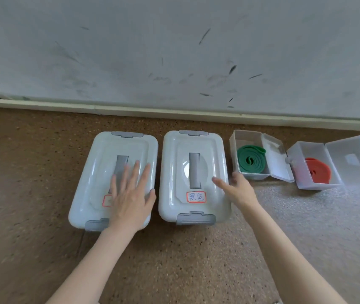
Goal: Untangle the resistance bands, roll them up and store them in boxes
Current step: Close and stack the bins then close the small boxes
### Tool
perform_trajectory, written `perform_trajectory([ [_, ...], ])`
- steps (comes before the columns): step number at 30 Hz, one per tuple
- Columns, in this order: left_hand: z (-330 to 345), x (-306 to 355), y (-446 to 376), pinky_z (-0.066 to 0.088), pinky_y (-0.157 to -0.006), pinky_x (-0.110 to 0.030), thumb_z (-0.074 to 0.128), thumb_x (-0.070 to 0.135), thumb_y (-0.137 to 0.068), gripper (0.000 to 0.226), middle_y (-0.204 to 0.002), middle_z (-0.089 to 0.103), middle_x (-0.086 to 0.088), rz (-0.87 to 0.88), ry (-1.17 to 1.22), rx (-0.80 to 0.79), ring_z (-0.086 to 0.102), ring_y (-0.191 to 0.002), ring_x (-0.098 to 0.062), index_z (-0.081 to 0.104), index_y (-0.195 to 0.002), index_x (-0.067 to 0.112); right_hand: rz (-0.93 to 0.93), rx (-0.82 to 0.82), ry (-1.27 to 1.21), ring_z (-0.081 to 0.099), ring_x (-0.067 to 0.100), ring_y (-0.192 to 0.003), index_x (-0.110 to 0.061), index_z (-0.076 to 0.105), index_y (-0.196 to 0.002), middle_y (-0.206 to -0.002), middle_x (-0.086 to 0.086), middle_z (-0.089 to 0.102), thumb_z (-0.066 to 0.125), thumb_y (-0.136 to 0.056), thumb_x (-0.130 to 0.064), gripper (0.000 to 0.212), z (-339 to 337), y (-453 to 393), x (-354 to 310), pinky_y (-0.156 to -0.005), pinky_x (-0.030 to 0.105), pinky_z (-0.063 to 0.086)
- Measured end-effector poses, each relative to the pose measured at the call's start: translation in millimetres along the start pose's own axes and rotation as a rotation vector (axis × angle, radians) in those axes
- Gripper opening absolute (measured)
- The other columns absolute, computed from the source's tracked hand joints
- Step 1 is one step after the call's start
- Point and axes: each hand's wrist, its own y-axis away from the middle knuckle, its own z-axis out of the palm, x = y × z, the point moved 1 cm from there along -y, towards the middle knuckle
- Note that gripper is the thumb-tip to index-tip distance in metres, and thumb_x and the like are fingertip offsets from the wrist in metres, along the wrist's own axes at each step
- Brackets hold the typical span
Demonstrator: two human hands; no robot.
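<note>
Two white lidded boxes with grey clasps and grey handles lie side by side on the floor. My left hand (130, 191) rests flat, fingers spread, on the lid of the left box (91, 183). My right hand (235, 188) hovers at the right edge of the second box (207, 150), fingers relaxed and holding nothing. That box carries a red-framed label (196, 196). To the right, a small clear box (235, 139) with its lid open holds a rolled green band (251, 160). A second open clear box (312, 150) holds a rolled red band (318, 171).
The boxes stand on speckled brown flooring (174, 260), close to a pale skirting board (174, 114) and a scuffed grey wall (174, 51). A lighter grey patch of floor (317, 216) lies at the lower right.
</note>
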Motion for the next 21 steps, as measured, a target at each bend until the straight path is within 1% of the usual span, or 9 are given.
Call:
perform_trajectory([
  [2,-5.8,-25.8,23.8,-0.009,-0.111,-0.058,0.031,0.061,-0.090,0.074,-0.156,-0.022,-0.004,-0.220,-0.023,-0.077,-0.023,-0.141,-0.034,-0.014,-0.145,0.040,0.104,-0.205,-0.130,0.061,0.027,-0.103,-0.018,0.045,-0.127,-0.121,0.007,0.057,0.070,-0.080,-0.037,0.056,4.4,25.1,19.4,-0.074,0.037,0.056],
  [4,-11.4,-37.5,39.3,-0.005,-0.107,-0.066,0.037,0.072,-0.082,0.082,-0.153,-0.028,-0.005,-0.405,0.063,-0.187,-0.028,-0.137,-0.041,-0.008,-0.144,0.045,0.126,-0.202,-0.330,0.063,0.027,-0.096,-0.017,0.046,-0.126,-0.117,0.008,0.058,0.066,-0.086,-0.025,0.046,13.3,40.6,29.1,-0.066,0.037,0.058],
  [5,-13.3,-37.1,43.0,-0.001,-0.106,-0.068,0.040,0.073,-0.080,0.084,-0.152,-0.029,-0.005,-0.431,0.098,-0.221,-0.028,-0.136,-0.043,-0.006,-0.144,0.046,0.131,-0.165,-0.429,0.063,0.027,-0.097,-0.014,0.047,-0.127,-0.117,0.009,0.059,0.063,-0.088,-0.020,0.042,17.2,45.0,31.4,-0.066,0.037,0.058],
  [7,-14.2,-29.0,44.5,0.007,-0.105,-0.070,0.045,0.072,-0.079,0.085,-0.152,-0.029,-0.005,-0.425,0.143,-0.221,-0.027,-0.136,-0.043,-0.002,-0.145,0.046,0.141,-0.096,-0.561,0.063,0.028,-0.096,-0.009,0.050,-0.126,-0.112,0.012,0.062,0.061,-0.089,-0.013,0.038,20.5,49.7,29.6,-0.066,0.036,0.056],
  [9,-12.1,-19.0,33.6,0.009,-0.104,-0.071,0.046,0.070,-0.079,0.083,-0.153,-0.027,-0.006,-0.408,0.170,-0.171,-0.027,-0.136,-0.044,0.002,-0.145,0.045,0.120,-0.046,-0.591,0.064,0.028,-0.093,-0.006,0.055,-0.122,-0.106,0.013,0.065,0.061,-0.088,-0.009,0.035,12.1,48.8,21.3,-0.063,0.034,0.056],
  [12,-8.0,1.1,-2.4,0.007,-0.102,-0.072,0.047,0.069,-0.080,0.081,-0.153,-0.027,-0.007,-0.404,0.225,-0.149,-0.030,-0.134,-0.044,0.007,-0.145,0.044,0.016,0.022,-0.527,0.065,0.026,-0.088,-0.009,0.059,-0.118,-0.100,0.011,0.067,0.061,-0.087,-0.010,0.031,-25.0,40.6,-0.5,-0.063,0.033,0.057],
  [16,-6.2,37.6,-58.3,0.001,-0.103,-0.072,0.049,0.060,-0.086,0.071,-0.153,-0.027,-0.008,-0.363,0.319,-0.136,-0.031,-0.134,-0.043,0.013,-0.144,0.044,-0.164,0.048,-0.432,0.068,0.021,-0.082,-0.022,0.058,-0.105,-0.087,0.001,0.068,0.064,-0.086,-0.016,0.021,-73.5,30.3,-50.1,-0.060,0.032,0.060],
  [18,-9.1,47.0,-80.5,0.003,-0.105,-0.070,0.047,0.052,-0.090,0.062,-0.155,-0.022,-0.009,-0.311,0.357,-0.119,-0.028,-0.136,-0.042,0.018,-0.144,0.042,-0.204,0.065,-0.445,0.067,0.020,-0.083,-0.018,0.059,-0.107,-0.089,0.001,0.067,0.064,-0.087,-0.014,0.021,-83.3,24.0,-74.2,-0.058,0.029,0.059],
  [21,-11.9,32.9,-96.3,0.007,-0.110,-0.063,0.045,0.043,-0.094,0.059,-0.157,-0.013,-0.009,-0.211,0.449,-0.093,-0.023,-0.140,-0.035,0.019,-0.146,0.034,-0.205,0.088,-0.488,0.066,0.030,-0.091,-0.004,0.061,-0.113,-0.103,0.013,0.067,0.064,-0.086,-0.012,0.029,-89.3,15.6,-101.7,-0.067,0.041,0.059],
])
